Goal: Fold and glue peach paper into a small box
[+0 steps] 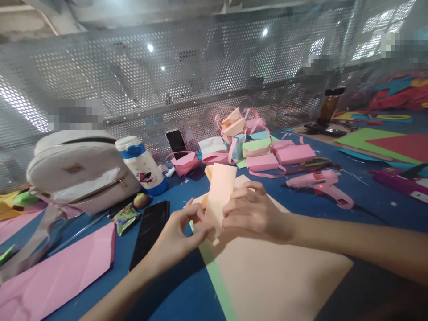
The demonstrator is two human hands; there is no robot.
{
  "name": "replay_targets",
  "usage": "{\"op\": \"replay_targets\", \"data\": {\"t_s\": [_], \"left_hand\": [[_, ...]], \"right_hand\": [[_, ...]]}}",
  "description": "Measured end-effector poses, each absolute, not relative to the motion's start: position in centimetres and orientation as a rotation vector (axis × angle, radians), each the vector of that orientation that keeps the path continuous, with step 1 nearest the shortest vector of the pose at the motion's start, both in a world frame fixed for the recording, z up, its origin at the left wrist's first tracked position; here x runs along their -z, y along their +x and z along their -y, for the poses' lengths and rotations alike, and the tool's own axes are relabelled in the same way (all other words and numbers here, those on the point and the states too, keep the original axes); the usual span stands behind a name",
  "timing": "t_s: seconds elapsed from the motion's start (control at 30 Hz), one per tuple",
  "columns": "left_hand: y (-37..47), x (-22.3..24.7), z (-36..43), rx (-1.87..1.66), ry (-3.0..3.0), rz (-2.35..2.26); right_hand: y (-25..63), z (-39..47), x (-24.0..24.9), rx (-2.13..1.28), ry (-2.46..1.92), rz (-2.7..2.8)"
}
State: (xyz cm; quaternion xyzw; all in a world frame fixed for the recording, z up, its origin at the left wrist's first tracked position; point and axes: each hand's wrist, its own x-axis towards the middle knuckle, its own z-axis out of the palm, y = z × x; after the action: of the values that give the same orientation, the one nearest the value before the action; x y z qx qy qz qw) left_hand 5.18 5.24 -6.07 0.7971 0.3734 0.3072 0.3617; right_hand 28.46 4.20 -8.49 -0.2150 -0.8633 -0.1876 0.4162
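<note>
Between my two hands stands a folded piece of peach paper, raised over a large peach sheet with a green sheet showing under its left edge. My left hand pinches the folded paper's lower left side with thumb and fingers. On the other side, my right hand has its fingers curled against the paper's right edge. An orange-toned flap shows behind the folded piece; its lower end is partly hidden by my fingers. A pink glue gun lies to the right of my right hand.
Small paper bags are heaped at the back. On the left are a white backpack, a bottle, a black phone and pink paper. A purple glue gun and coloured sheets lie right.
</note>
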Motion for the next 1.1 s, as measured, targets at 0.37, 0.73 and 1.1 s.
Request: {"op": "replay_targets", "data": {"t_s": [0.37, 0.73, 1.1], "left_hand": [[5.1, 5.3, -4.9, -0.774, 1.885, -0.879], [5.4, 4.3, -5.1, -0.745, 1.858, -0.815], [5.3, 2.9, -5.2, -0.625, 1.915, -0.806]], "right_hand": [[28.8, -4.1, 7.5, 0.393, -0.468, 2.235], [28.4, -4.2, 6.5, 0.395, -0.42, 2.254], [28.5, -5.0, 4.3, 0.04, -0.423, 2.393]]}}
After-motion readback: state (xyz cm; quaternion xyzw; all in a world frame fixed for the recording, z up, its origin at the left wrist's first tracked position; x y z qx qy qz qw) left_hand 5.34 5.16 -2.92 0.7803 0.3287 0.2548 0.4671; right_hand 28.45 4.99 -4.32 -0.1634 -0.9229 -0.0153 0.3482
